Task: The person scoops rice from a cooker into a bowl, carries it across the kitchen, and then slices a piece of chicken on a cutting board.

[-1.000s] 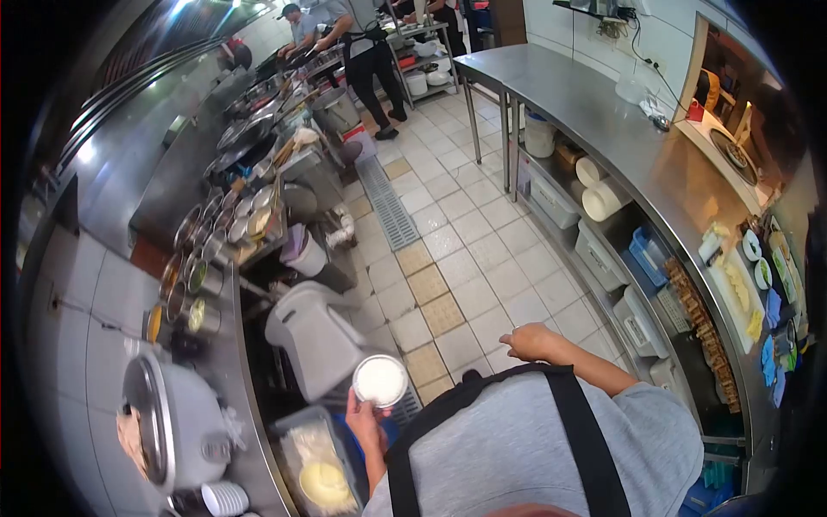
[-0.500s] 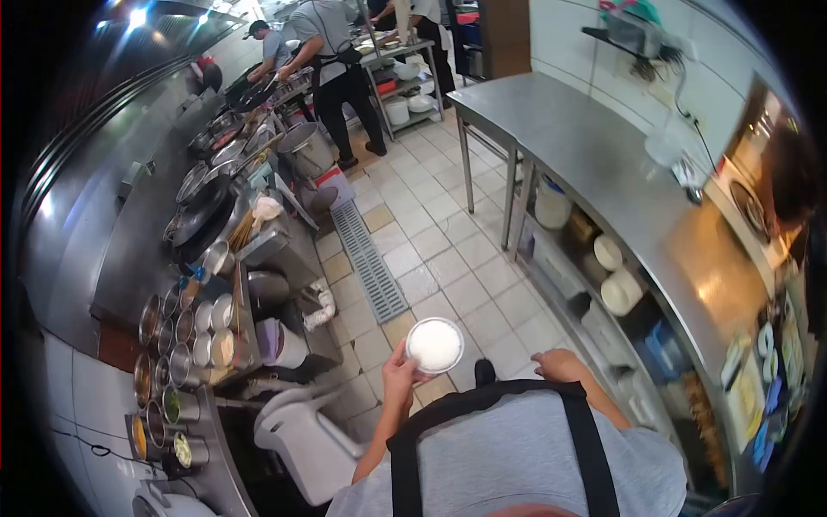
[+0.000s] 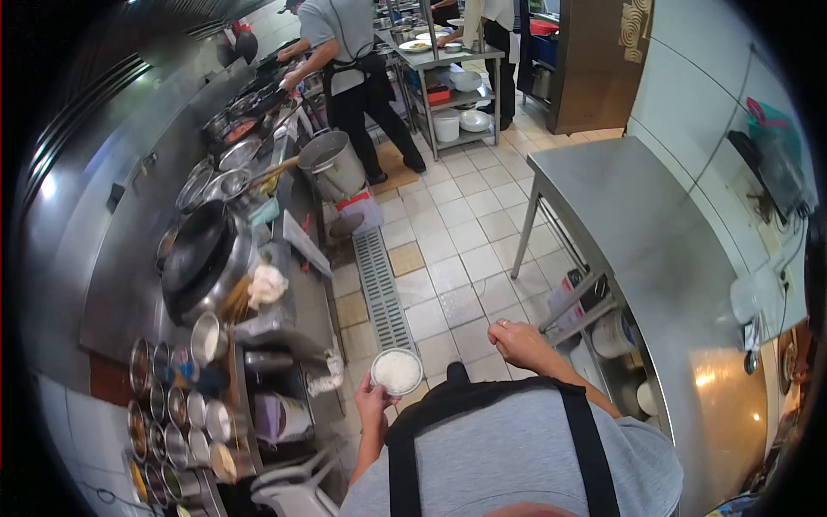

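Observation:
A round bowl of white rice (image 3: 397, 371) is in my left hand (image 3: 372, 401), whose fingers grip its left rim and side, above the tiled floor. My right hand (image 3: 515, 343) hangs to the right of the bowl, near the end of the steel table (image 3: 655, 233), with its fingers curled in. Nothing can be made out in it. The two hands are apart.
Metal containers of ingredients (image 3: 177, 444) and a large black wok (image 3: 196, 246) line the left counter. A big pot (image 3: 332, 164) stands beyond them. A co-worker (image 3: 345, 77) stands at the stove. A white chair (image 3: 297, 491) is at the lower left. A floor drain (image 3: 382, 289) runs ahead.
The view has moved forward along the aisle, bringing the co-workers and big pot nearer. My left hand and the bowl sit lower and further left. My right hand is higher and further left.

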Available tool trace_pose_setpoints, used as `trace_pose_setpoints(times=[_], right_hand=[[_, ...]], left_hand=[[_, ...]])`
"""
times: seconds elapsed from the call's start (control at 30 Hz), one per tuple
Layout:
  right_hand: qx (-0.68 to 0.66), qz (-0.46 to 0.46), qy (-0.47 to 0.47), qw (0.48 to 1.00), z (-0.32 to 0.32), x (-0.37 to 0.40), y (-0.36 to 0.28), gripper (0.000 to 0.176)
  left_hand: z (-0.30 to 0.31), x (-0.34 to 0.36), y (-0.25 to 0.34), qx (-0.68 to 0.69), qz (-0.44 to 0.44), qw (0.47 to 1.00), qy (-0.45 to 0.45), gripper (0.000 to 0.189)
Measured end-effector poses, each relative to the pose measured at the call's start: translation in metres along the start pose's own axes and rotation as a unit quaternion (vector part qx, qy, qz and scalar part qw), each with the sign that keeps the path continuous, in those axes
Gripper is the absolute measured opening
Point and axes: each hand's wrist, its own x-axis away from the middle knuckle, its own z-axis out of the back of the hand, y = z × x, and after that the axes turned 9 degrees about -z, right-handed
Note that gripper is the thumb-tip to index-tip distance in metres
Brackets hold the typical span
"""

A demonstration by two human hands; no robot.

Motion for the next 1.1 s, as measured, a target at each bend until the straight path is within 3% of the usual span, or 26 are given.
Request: trace_pose_setpoints(times=[0.2,0.3,0.4,0.5,0.67,0.8,0.9,1.1], right_hand=[[-0.048,-0.064,0.015,0.997,0.046,-0.129,0.069,0.007],[-0.057,-0.12,0.094,0.987,0.057,-0.182,0.123,0.008],[-0.051,-0.171,0.108,0.978,0.068,-0.238,0.176,0.008],[-0.03,-0.164,0.074,0.983,0.085,-0.307,0.228,0.009],[0.001,-0.118,0.005,0.993,0.116,-0.447,0.295,0.015],[-0.002,-0.012,0.011,1.0,0.133,-0.57,0.333,0.013],[-0.02,0.006,0.031,0.999,0.141,-0.656,0.366,0.014],[-0.054,-0.072,0.064,0.994,0.161,-0.782,0.42,0.015]], left_hand=[[-0.152,-0.174,0.069,-0.019,-0.009,0.987,-0.16,0.06],[-0.24,-0.25,0.095,-0.015,0.001,0.973,-0.229,0.06],[-0.321,-0.316,0.116,-0.008,0.0,0.959,-0.284,0.061],[-0.386,-0.378,0.126,0.047,-0.011,0.96,-0.277,0.061],[-0.432,-0.471,0.147,0.026,0.021,0.977,-0.211,0.061],[-0.451,-0.553,0.141,0.04,-0.027,0.993,-0.105,0.064],[-0.474,-0.617,0.159,0.023,-0.045,0.995,-0.081,0.06],[-0.557,-0.773,0.196,-0.021,-0.046,0.996,-0.069,0.056]])
